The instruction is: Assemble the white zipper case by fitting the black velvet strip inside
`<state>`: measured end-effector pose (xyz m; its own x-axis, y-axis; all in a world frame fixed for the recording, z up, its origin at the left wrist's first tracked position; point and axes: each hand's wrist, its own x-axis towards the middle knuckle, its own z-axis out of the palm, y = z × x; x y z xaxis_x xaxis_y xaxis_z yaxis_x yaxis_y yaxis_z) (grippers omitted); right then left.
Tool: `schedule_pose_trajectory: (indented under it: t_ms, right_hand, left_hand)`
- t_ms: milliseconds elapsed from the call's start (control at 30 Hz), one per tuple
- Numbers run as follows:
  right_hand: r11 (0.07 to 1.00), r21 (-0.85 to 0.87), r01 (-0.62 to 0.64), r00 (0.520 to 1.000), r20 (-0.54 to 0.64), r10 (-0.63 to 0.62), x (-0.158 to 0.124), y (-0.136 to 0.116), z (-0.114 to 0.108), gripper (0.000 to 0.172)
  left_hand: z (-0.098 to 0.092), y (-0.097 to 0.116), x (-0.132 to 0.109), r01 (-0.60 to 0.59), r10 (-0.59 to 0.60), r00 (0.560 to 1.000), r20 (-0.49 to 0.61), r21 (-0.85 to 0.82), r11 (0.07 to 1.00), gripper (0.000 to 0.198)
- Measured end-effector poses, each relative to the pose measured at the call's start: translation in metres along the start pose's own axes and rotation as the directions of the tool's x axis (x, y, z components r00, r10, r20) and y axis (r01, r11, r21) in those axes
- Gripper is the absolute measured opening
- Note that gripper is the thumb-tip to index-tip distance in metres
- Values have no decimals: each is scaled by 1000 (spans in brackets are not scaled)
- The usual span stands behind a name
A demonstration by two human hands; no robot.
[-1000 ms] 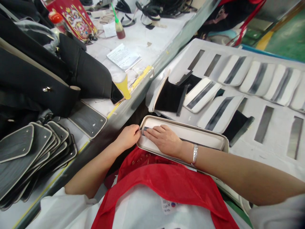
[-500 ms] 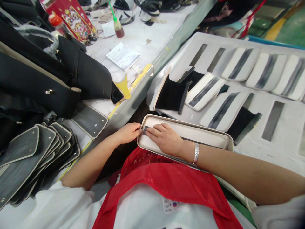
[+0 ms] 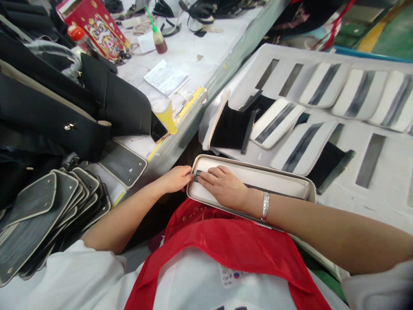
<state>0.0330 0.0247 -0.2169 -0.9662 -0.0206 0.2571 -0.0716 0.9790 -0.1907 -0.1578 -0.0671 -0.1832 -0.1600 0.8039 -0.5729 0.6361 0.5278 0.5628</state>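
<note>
Cream leather panel lies at the near edge of the white worktop against a red apron, the left hand with its grip pinched narrow on the panel's left end, the right hand with its grip spread flat, pressing the dark strip.

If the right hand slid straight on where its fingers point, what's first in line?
Likely the left hand, fingertips at the cream panel's end, just ahead of the right hand.
</note>
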Motion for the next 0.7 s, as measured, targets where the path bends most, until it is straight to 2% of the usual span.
schedule_pose_trajectory:
  t_ms: [100, 167, 233, 333, 433, 567, 700]
  right_hand:
    - [1000, 3, -6, 1000, 6, 6, -1, 0, 0, 37]
    - [1000, 11, -9, 1000, 1, 9, -1, 0, 0, 37]
    - [1000, 19, -9, 1000, -5, 9, -2, 1, 1, 37]
    - [1000, 26, -11, 1000, -5, 11, -2, 2, 3, 37]
    - [999, 39, -13, 1000, 0, 13, -3, 3, 3, 37]
    - [999, 53, -13, 1000, 8, 13, -3, 5, 2, 38]
    - [998, 61, -14, 1000, 17, 12, -2, 6, 1, 37]
  left_hand:
    - [-8, -3, -1, -19, 19, 997, 69, -12, 1000, 24]
    - [-13, -9, -1, -36, 64, 986, 155, -176, 984, 30]
    - [-13, -18, -1, -9, 111, 970, 218, -421, 907, 37]
    - [-5, -31, 0, 65, 113, 970, 214, -678, 732, 40]
    - [8, -39, 4, 72, 88, 981, 171, -750, 657, 44]
    - [19, -42, 10, 45, 86, 988, 127, -773, 633, 47]
    - [19, -42, 16, 43, 84, 989, 125, -768, 639, 48]
